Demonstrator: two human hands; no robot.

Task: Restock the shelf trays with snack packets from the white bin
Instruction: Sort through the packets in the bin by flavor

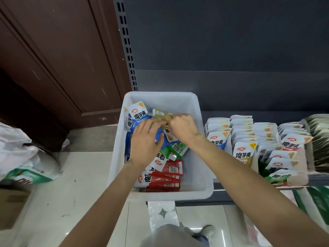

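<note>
The white bin (197, 111) sits at the left end of the shelf (231, 193), its near edge overhanging the shelf's front lip and its far edge close to the dark back panel (222, 50); its long axis runs from the person toward that panel. Inside, the right-hand side of the bin floor along the right wall lies bare, while the packets crowd the left wall and the middle. A stack of red packets (165, 177) lies flat in the near left corner, long sides running left to right, barcodes up. Green packets (175, 148) lie tilted at the middle, and blue-and-white packets (138, 113) lean against the left wall near the far left corner, printed faces up. The left hand (144, 145) reaches in over the left wall side, fingers spread and mostly straight, lying on the blue packets without closing round any. The right hand (183, 129) is curled over the middle of the bin, its fingers pinching an olive-green packet (160, 114) whose long axis points left and slightly away, barcode side up, raised above the heap. Just beside the bin's right wall, the shelf trays (263, 139) hold upright rows of white packets that lean back toward the panel, packed close from front edge to rear. Left of the bin the floor (80, 175) is open as far as a brown door (53, 59) and a white sack (23, 154).
</note>
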